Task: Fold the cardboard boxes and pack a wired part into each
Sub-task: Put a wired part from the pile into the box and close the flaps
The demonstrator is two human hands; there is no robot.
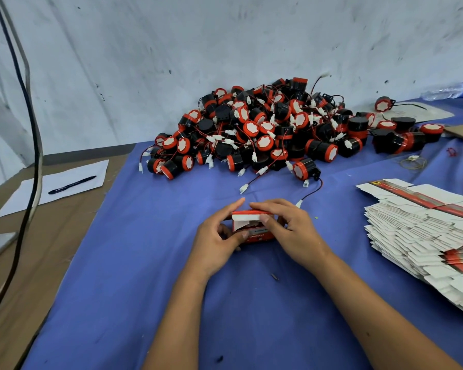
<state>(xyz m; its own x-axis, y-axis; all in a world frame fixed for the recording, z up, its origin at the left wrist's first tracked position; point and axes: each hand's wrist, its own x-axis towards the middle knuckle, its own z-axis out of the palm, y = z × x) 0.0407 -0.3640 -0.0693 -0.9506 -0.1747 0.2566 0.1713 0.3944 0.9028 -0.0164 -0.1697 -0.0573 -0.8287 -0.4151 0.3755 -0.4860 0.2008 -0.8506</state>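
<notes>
While resting on the tabletop (150, 263), box (253, 227) is gripped by left hand (216, 240) and right hand (288, 231), flap half-closed.

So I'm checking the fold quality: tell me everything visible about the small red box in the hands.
The small red cardboard box sits low over the blue cloth, its white end flap partly open. Faint print marks its front. The left hand grips its left side; the right hand pinches the flap from above.
</notes>
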